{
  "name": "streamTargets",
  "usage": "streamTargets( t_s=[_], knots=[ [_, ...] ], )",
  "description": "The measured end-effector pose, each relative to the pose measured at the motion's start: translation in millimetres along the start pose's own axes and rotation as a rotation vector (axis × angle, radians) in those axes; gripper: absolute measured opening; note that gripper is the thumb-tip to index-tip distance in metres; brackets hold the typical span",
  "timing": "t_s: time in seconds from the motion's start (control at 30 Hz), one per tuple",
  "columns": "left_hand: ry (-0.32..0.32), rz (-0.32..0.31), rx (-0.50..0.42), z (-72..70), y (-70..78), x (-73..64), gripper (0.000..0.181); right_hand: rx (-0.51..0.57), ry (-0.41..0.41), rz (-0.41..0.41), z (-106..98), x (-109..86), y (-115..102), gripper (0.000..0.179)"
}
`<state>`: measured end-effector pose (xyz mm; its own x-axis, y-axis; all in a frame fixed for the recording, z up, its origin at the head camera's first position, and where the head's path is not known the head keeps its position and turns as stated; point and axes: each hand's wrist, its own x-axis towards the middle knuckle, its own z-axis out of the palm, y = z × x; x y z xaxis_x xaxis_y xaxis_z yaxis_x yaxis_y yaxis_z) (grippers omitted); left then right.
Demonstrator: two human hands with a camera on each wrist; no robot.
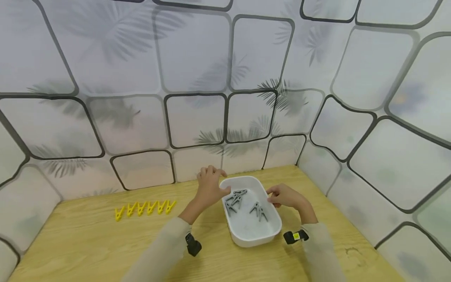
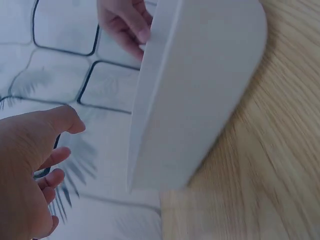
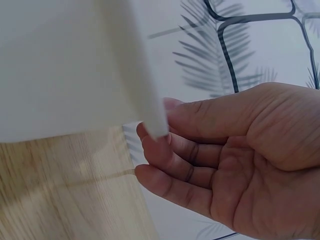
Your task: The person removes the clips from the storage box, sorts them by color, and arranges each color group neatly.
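A white plastic basin (image 1: pixel 246 239) stands on the wooden table with several grey clothespins (image 1: pixel 237 199) lying loose inside it. My right hand (image 1: pixel 286 196) pinches its right rim, the thumb on one side and curled fingers on the other; the right wrist view shows this rim (image 3: pixel 150 95) between them. At the far left corner of the basin, my left hand (image 1: pixel 210 184) hovers with fingers spread and bent and nothing in its grasp. In the left wrist view a gap separates that hand (image 2: pixel 30 165) from the basin wall (image 2: pixel 200 90).
Several yellow clothespins (image 1: pixel 140 208) stand in a row on the left part of the table (image 1: pixel 88 243). Behind and to the right rises a wall covering (image 1: pixel 197 121) with dark outlines and leaf prints, meeting the table's back and right edges.
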<state>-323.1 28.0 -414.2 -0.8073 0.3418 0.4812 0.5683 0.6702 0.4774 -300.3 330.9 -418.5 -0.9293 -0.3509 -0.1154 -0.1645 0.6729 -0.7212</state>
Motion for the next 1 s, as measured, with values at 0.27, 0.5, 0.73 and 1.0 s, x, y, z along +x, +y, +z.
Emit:
streamTargets(
  t_s=[0.27,0.5,0.73,1.0],
  knots=[
    [-0.236,0.016,0.04,19.2,24.5,23.7,0.037,-0.004,-0.005,-0.037,3.4,11.0,-4.4,0.032],
    [-0.363,-0.041,0.047,36.6,36.3,36.6,0.039,0.0,0.01,-0.002,1.5,14.1,-6.9,0.032],
    [-0.408,-0.053,0.075,60.3,38.2,38.3,0.039,0.001,-0.001,0.007,-0.9,6.2,-3.4,0.032],
    [-0.488,-0.033,0.136,77.4,40.4,35.4,0.043,0.017,0.003,0.023,-2.1,0.2,-1.2,0.034]
  ],
)
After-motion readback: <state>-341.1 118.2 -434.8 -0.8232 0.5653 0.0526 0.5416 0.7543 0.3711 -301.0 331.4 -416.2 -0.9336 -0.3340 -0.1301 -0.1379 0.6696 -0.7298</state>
